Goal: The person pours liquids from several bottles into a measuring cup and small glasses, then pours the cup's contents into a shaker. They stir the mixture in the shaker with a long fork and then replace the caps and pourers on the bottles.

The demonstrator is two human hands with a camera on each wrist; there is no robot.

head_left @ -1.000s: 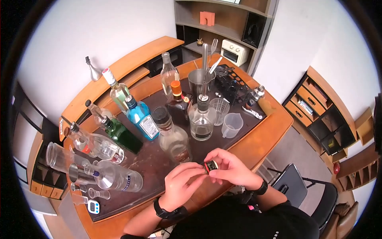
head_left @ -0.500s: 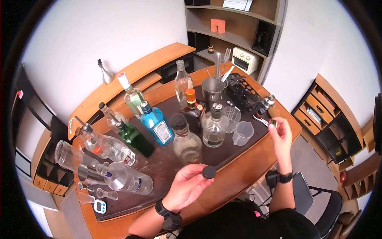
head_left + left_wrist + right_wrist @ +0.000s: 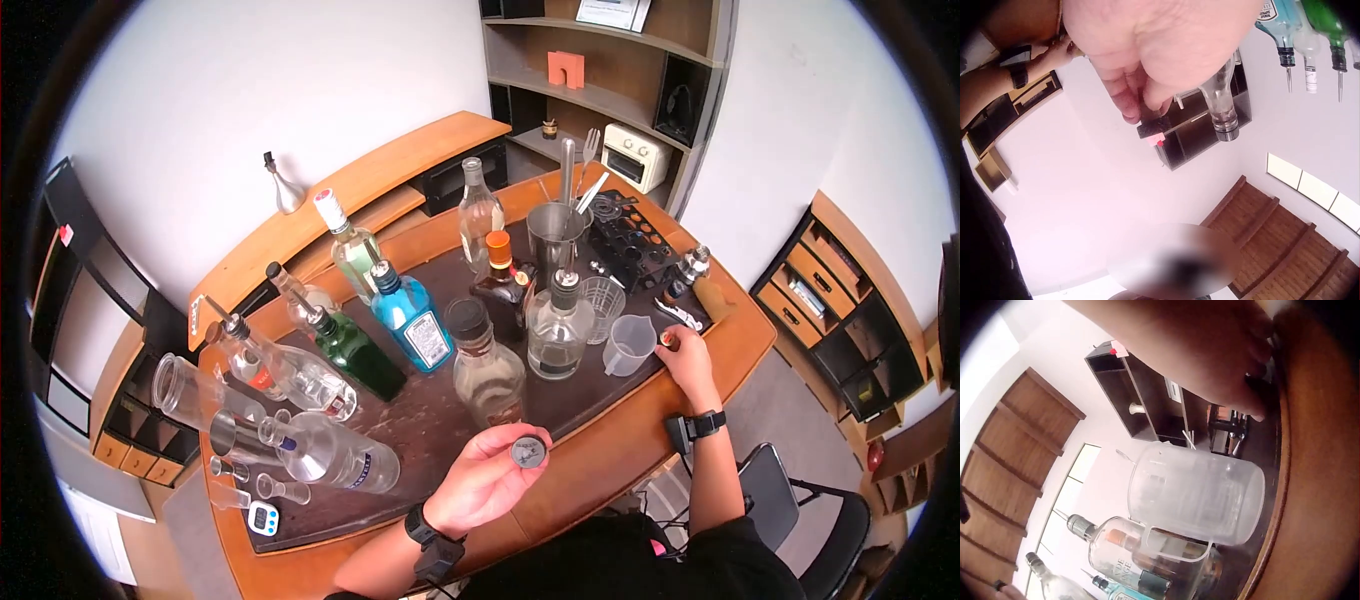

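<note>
My left hand pinches a dark round cap with a greyish face, held up in front of a clear bottle with a black cap. In the left wrist view the cap's dark edge sticks out past the fingertips. At the right edge of the table mat, my right hand holds a small round piece with red on it, low beside a clear plastic measuring jug. In the right wrist view this hand hides the piece, and the jug stands close by.
Several bottles crowd the table, among them a blue one and a green one. A metal shaker tin with tools and a black rack stand at the back. A small timer lies front left.
From together in front of me, the hands have parted. The right hand has gone right and then down beside the jug with the small piece; the left has turned the cap's face upward.
</note>
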